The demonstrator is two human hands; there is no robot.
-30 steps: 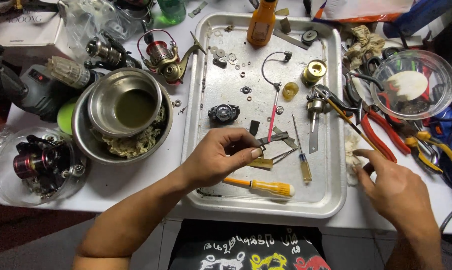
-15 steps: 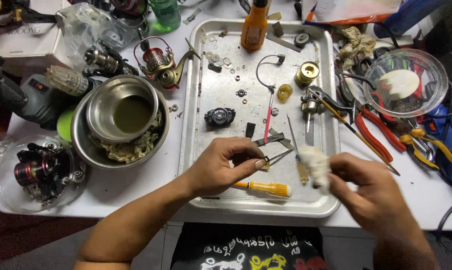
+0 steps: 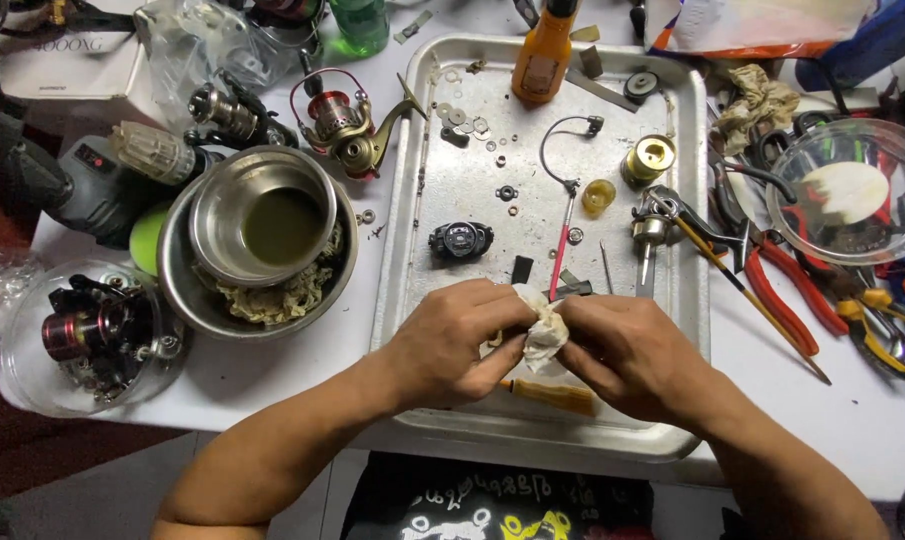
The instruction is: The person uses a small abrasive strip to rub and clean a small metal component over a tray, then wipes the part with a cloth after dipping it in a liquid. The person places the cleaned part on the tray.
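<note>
Your left hand (image 3: 462, 340) and right hand (image 3: 627, 350) are pressed together, both pinching the cloth (image 3: 544, 330) over the near edge of the tray (image 3: 412, 250). Whatever it wraps is hidden, so keep the wiping over the tray; a dropped part should land there.

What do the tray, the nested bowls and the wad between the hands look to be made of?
Tray: bare metal, dull scuffed grey sheen.
Nested bowls: likely stainless steel, brushed with bright rims.
Wad: soft cloth or tissue, off-white and crumpled, pinched by left hand and right hand.
</note>
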